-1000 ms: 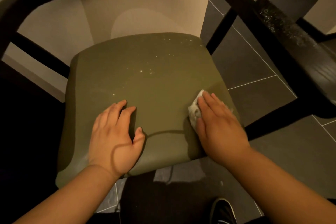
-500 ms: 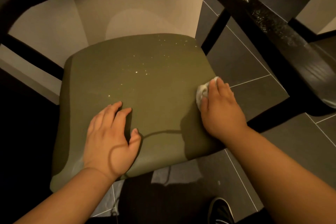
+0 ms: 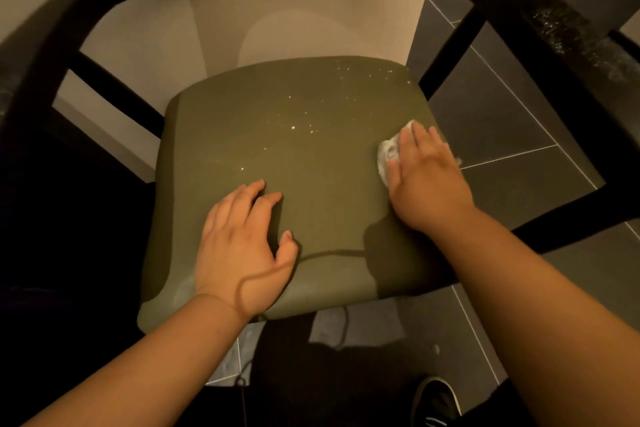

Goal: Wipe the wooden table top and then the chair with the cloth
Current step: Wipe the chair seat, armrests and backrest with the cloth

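1. Cloth [image 3: 388, 153], white and crumpled, lay at the right edge of the olive-green padded seat [image 3: 294, 149]. It was pinned beneath the person's right hand [image 3: 427, 180], and only its left part and a scrap on the far side showed past the fingers.
2. The right hand lay flat, its fingers straight and close together. They pressed down on the cloth rather than curling round it, and the thumb ran along the cloth's near side.
3. The left hand [image 3: 242, 246] rested palm down on the front half of the seat and held nothing. Its fingers were loosely spread and slightly bent, its thumb pointed right, and it sat well apart from the right hand.
4. The seat belonged to a chair with a black curved frame [image 3: 114, 87]. The top rail swept round the back and down the right side, where it glinted with small specks.
5. Tiny bright specks were scattered over the back and middle of the seat; whether they were droplets or dust could not be told.
6. Dark grey tiled floor [image 3: 519, 121] lay to the right of the chair, and a pale beige wall [image 3: 277, 10] showed through the frame behind.
7. A black shoe with white stripes [image 3: 438, 402] stood on the floor at the bottom edge, below the right forearm.
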{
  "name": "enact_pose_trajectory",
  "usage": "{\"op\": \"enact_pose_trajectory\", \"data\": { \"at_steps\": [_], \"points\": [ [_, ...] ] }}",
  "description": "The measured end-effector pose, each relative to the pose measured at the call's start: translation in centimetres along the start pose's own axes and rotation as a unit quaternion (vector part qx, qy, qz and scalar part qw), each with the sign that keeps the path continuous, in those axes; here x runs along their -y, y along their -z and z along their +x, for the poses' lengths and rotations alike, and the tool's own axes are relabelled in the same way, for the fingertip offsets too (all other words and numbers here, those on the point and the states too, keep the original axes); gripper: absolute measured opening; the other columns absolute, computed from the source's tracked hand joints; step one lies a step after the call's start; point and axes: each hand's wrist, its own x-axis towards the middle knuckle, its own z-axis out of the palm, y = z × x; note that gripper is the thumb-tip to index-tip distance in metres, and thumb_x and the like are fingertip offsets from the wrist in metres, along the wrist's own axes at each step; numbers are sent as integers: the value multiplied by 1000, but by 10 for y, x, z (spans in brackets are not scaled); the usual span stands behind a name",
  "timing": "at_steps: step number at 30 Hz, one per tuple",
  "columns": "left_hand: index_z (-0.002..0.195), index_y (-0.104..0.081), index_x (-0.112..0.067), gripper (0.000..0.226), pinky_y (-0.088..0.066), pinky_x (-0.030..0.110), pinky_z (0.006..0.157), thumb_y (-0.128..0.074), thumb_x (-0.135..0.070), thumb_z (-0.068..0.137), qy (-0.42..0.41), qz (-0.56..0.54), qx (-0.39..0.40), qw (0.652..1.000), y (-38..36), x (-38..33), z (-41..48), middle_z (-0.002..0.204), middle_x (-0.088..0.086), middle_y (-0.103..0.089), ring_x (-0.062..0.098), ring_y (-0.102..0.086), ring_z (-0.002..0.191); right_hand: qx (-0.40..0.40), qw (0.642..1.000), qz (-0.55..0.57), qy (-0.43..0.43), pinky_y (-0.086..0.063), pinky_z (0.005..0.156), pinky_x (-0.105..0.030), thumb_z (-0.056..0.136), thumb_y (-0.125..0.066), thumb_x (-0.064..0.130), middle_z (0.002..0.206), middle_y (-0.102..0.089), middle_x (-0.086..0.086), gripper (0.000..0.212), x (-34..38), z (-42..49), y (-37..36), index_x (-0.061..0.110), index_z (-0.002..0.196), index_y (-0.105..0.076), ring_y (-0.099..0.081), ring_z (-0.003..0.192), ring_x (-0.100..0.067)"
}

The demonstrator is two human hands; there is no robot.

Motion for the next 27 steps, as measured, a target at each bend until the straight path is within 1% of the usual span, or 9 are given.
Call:
{"op": "enact_pose_trajectory", "data": {
  "at_steps": [2,5,7,9,12,15,18,22,27],
  "points": [
    [138,-62,-19,58,-34,47,120,-57,-45,86,0,-6,-2,1000,0,1,0,151,5,-52,28,-44,142,10,1000,8,10,-14,127,-47,108,-33,30,168,-20,-18,60,14,-13,-2,2,160,-24,-18,155,-39],
    [137,-63,-19,58,-34,46,121,-60,-43,85,5,-11,-3,1000,-1,1,0,151,5,-53,28,-45,143,-5,991,-8,134,-26,123,-52,102,-47,26,163,-32,-23,61,47,-63,-15,-4,155,-36,-32,150,-44],
    [137,-63,-18,58,-35,46,120,-61,-42,84,5,-11,-5,1000,-1,1,0,151,5,-53,28,-45,143,47,983,0,177,-15,127,-45,104,-35,35,169,-23,-14,65,56,-73,-18,5,161,-28,-20,156,-35],
    [137,-63,-18,58,-36,47,120,-61,-43,85,2,-8,-6,1000,-1,1,1,151,6,-53,29,-46,142,59,984,17,168,-8,127,-41,103,-24,39,170,-21,-10,65,55,-52,-16,9,162,-25,-16,158,-32],
    [139,-62,-19,58,-35,47,121,-59,-44,87,5,-8,-5,1000,0,1,0,152,5,-53,27,-44,144,10,996,22,85,-15,126,-45,106,-29,33,165,-27,-16,58,37,1,-13,4,157,-30,-22,153,-39],
    [140,-62,-20,57,-33,46,123,-58,-43,88,7,-15,-4,1000,0,1,-1,154,4,-52,26,-43,145,31,999,11,10,-8,129,-43,108,-31,34,170,-13,-16,62,36,21,-7,4,161,-19,-9,158,-34],
    [137,-65,-19,54,-34,45,123,-60,-42,88,12,-26,-17,999,0,2,-3,151,5,-54,27,-45,144,61,994,21,88,-8,129,-43,108,-28,32,169,-12,-18,62,72,-9,-9,5,162,-13,-11,157,-33],
    [123,-72,-18,41,-41,44,115,-61,-34,87,10,-92,-83,992,4,2,-6,141,2,-62,25,-54,135,125,962,41,239,11,125,-31,95,-1,48,174,0,-5,78,106,-52,-19,13,165,-7,5,160,-23],
    [136,-63,-19,47,-39,42,117,-57,-39,95,123,-80,-107,983,27,16,-1,146,2,-58,22,-51,136,48,985,28,163,-4,127,-41,105,-22,40,171,-17,-12,65,72,1,-14,10,163,-19,-11,158,-32]
  ]
}}
